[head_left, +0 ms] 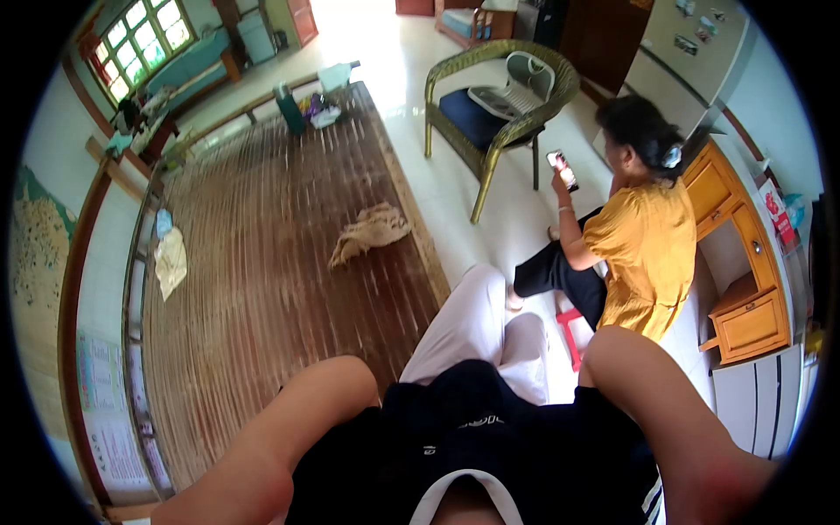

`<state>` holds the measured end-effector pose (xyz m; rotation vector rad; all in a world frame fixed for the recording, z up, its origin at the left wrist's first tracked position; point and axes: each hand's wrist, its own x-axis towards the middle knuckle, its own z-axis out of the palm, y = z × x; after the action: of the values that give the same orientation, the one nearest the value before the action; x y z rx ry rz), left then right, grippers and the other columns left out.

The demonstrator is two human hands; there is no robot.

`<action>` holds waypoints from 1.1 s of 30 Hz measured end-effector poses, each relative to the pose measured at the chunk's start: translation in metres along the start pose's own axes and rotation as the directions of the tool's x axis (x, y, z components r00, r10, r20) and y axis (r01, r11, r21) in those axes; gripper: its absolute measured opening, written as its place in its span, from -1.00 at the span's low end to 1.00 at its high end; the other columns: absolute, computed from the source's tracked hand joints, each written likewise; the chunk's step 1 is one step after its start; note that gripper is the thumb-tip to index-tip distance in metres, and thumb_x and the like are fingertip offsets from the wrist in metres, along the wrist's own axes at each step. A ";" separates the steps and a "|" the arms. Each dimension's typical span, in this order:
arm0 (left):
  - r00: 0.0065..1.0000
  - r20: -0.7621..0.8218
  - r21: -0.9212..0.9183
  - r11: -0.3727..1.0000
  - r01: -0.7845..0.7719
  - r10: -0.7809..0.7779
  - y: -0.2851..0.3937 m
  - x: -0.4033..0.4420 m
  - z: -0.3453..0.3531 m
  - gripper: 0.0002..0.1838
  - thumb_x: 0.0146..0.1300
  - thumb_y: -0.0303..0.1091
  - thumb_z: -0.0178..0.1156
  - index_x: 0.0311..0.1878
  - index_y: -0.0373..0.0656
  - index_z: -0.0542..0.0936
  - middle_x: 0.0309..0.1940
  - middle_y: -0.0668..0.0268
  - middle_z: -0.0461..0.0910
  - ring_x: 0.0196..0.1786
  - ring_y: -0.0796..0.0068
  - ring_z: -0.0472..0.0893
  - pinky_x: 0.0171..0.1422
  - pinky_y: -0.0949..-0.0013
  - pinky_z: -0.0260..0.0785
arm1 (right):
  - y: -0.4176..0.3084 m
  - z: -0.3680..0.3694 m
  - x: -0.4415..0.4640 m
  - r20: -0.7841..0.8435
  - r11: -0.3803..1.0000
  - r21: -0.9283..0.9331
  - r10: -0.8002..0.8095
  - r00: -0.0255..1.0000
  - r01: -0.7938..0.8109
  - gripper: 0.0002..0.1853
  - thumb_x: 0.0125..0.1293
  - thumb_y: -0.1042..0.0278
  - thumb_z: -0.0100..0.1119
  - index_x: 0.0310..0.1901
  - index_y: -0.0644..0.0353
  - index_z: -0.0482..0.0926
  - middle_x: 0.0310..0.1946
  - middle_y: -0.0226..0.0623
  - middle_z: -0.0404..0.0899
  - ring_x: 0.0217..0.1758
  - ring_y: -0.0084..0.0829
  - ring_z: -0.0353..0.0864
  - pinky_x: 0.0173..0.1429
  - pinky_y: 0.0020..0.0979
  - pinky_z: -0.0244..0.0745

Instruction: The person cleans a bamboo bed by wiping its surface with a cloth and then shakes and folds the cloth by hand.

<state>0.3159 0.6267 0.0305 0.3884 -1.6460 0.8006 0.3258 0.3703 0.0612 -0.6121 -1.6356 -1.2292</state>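
Both of my arms are bent up toward the camera, and my two hands lie outside the picture. My left forearm and elbow show at the lower left, over the edge of a slatted bamboo bed (254,350). On the other side, my right arm rises at the lower right, close to a seated person (647,254) in a yellow top who holds a lit phone (563,171). My legs in pale trousers (464,328) extend forward beside the bed. A crumpled beige cloth (372,233) lies on the slats.
A green wicker chair (516,144) with a dark cushion stands ahead. To the right are a wooden cabinet (744,324) and a fridge (691,61). A red stool (570,337) is by the person. A dark green bottle (288,109) stands at the bed's far end.
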 end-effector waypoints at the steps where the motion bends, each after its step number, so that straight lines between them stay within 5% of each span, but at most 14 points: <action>1: 0.999 0.023 -0.020 1.000 -0.024 0.024 -0.006 -0.001 -0.002 -0.73 0.32 -0.48 -0.10 -0.05 -0.28 0.57 -0.07 0.16 0.54 0.05 0.33 0.54 0.14 0.29 0.51 | 0.008 0.009 -0.008 -0.215 0.982 0.102 -0.135 0.967 0.160 -0.95 0.09 0.58 0.20 -0.45 0.23 0.53 -0.41 -0.46 0.60 -0.39 -0.63 0.57 -0.28 -0.56 0.52; 3: 0.940 0.021 0.086 0.936 -0.342 0.341 -0.019 -0.005 -0.006 -0.73 0.32 -0.41 -0.07 -0.04 -0.27 0.56 -0.07 0.19 0.55 0.04 0.39 0.54 0.04 0.36 0.56 | -0.001 -0.001 -0.015 -0.154 0.979 -0.041 -0.202 0.967 0.198 -0.90 0.04 0.68 0.18 -0.38 0.29 0.56 -0.43 -0.37 0.60 -0.45 -0.59 0.57 -0.32 -0.50 0.53; 4: 0.890 -0.132 0.201 0.891 -0.407 0.436 -0.040 -0.004 0.001 -0.65 0.40 -0.23 -0.12 -0.05 -0.24 0.58 -0.34 0.24 0.58 -0.31 0.52 0.60 -0.40 0.53 0.50 | 0.014 0.004 -0.020 -0.196 0.893 0.426 -0.067 0.978 0.147 -0.89 0.08 0.65 0.14 -0.32 0.34 0.57 -0.42 -0.32 0.61 -0.47 -0.57 0.57 -0.36 -0.48 0.52; 5: 0.887 -0.132 0.183 0.891 -0.417 0.442 -0.041 -0.006 -0.001 -0.65 0.40 -0.23 -0.12 -0.05 -0.24 0.58 -0.34 0.24 0.58 -0.31 0.52 0.60 -0.40 0.53 0.50 | 0.028 0.007 -0.025 -0.161 0.599 0.797 0.085 0.983 0.079 -0.85 0.11 0.62 0.11 -0.26 0.39 0.58 -0.42 -0.26 0.61 -0.48 -0.56 0.57 -0.40 -0.46 0.51; 6: 0.906 -0.223 0.098 0.933 -0.347 0.360 -0.039 -0.012 -0.004 -0.76 0.34 -0.29 -0.04 -0.09 -0.23 0.51 -0.41 0.27 0.55 -0.42 0.50 0.55 -0.43 0.53 0.47 | 0.039 0.005 -0.032 -0.074 0.193 0.981 0.198 0.977 0.035 -0.74 0.28 0.42 0.00 -0.21 0.47 0.58 -0.48 -0.16 0.60 -0.63 -0.55 0.51 -0.59 -0.47 0.39; 8: 0.950 -0.306 -0.050 0.996 -0.074 0.055 -0.030 -0.029 -0.012 -0.81 0.36 -0.31 -0.03 -0.11 -0.19 0.49 -0.51 0.27 0.51 -0.56 0.51 0.48 -0.57 0.59 0.31 | 0.032 -0.001 -0.057 -0.073 0.187 0.982 0.253 0.965 0.025 -0.81 0.24 0.22 0.03 -0.24 0.11 0.34 -0.67 -0.30 0.39 -0.77 -0.51 0.28 -0.57 -0.45 0.16; 11: 0.903 -0.085 -0.648 0.712 0.270 -0.420 -0.052 -0.045 -0.014 -0.80 0.39 -0.27 -0.06 -0.12 -0.15 0.49 -0.62 0.27 0.47 -0.67 0.54 0.39 -0.65 0.57 0.14 | 0.054 0.028 -0.078 0.273 -0.466 0.882 0.395 0.878 -0.065 -0.54 0.41 0.19 -0.14 -0.24 0.51 0.59 -0.57 -0.10 0.57 -0.79 -0.59 0.38 -0.73 -0.54 0.21; 12: 0.867 0.024 -0.764 0.550 0.337 -0.499 -0.059 -0.048 -0.012 -0.79 0.40 -0.26 -0.07 -0.12 -0.14 0.50 -0.64 0.27 0.46 -0.69 0.54 0.37 -0.65 0.55 0.11 | 0.042 0.037 -0.071 0.300 -0.371 0.926 0.598 0.743 -0.075 -0.48 0.45 0.14 -0.18 -0.27 0.53 0.60 -0.68 -0.14 0.52 -0.90 -0.59 0.24 -0.80 -0.58 0.09; 15: 0.725 0.194 -0.808 0.312 0.500 -0.661 -0.065 -0.050 -0.004 -0.67 0.38 -0.07 -0.05 -0.15 -0.12 0.56 -0.67 0.35 0.46 -0.70 0.56 0.29 -0.57 0.47 0.17 | 0.034 0.024 -0.080 0.407 -0.387 0.891 0.454 0.793 -0.236 -0.56 0.41 0.25 -0.10 -0.06 0.62 0.47 -0.53 -0.09 0.52 -0.83 -0.58 0.29 -0.78 -0.56 0.12; 20: 0.793 0.145 -0.747 0.460 0.480 -0.592 -0.059 -0.044 0.000 -0.43 0.46 0.02 -0.30 -0.08 -0.20 0.62 -0.74 0.44 0.31 -0.80 0.64 0.18 -0.74 0.53 -0.11 | 0.006 0.012 -0.082 0.396 -0.221 0.916 0.627 0.670 -0.334 -0.64 0.33 0.37 0.01 0.05 0.47 0.46 -0.49 -0.12 0.52 -0.86 -0.56 0.23 -0.79 -0.46 0.11; 23: 0.778 0.195 -0.598 0.556 0.577 -0.597 -0.064 -0.041 -0.016 -0.44 0.46 0.04 -0.29 -0.06 -0.18 0.62 -0.69 0.44 0.36 -0.74 0.62 0.25 -0.70 0.55 -0.01 | 0.029 0.002 -0.089 0.538 -0.350 0.831 0.311 0.784 -0.432 -0.96 0.20 0.53 0.00 -0.33 0.19 0.37 -0.56 -0.06 0.47 -0.66 -0.38 0.42 -0.61 -0.55 0.16; 26: 0.775 0.353 -0.097 0.804 0.587 -0.524 -0.062 -0.025 -0.059 -0.44 0.44 0.08 -0.28 -0.04 -0.11 0.62 -0.52 0.38 0.50 -0.53 0.57 0.41 -0.55 0.59 0.15 | 0.044 -0.018 -0.073 0.627 0.329 0.632 0.315 0.712 -0.702 -0.94 0.16 0.62 0.03 -0.43 0.34 0.50 -0.53 -0.04 0.51 -0.61 -0.45 0.48 -0.57 -0.55 0.25; 28: 0.839 -0.055 0.628 0.635 0.451 -0.542 -0.042 -0.022 -0.017 -0.67 0.35 -0.04 -0.02 -0.29 -0.03 0.63 -0.63 0.46 0.50 -0.54 0.59 0.40 -0.40 0.56 0.30 | 0.047 -0.018 -0.057 0.600 0.666 0.281 0.440 0.668 -0.691 -0.79 0.23 0.52 0.03 -0.09 0.29 0.49 -0.33 -0.12 0.56 -0.59 -0.48 0.51 -0.50 -0.51 0.38; 33: 0.811 -0.125 0.470 0.685 0.556 -0.572 -0.050 -0.039 -0.001 -0.69 0.35 -0.05 -0.01 -0.29 0.00 0.63 -0.60 0.49 0.51 -0.51 0.60 0.40 -0.36 0.56 0.31 | 0.030 -0.015 -0.043 0.194 0.915 -0.186 0.391 0.900 -0.358 -0.74 0.19 0.46 0.09 -0.07 0.24 0.52 -0.34 -0.25 0.56 -0.41 -0.58 0.48 -0.28 -0.48 0.37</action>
<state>0.3583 0.5855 0.0082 1.2191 -1.2109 0.7168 0.3742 0.3738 0.0363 -1.1416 -1.5238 -1.0233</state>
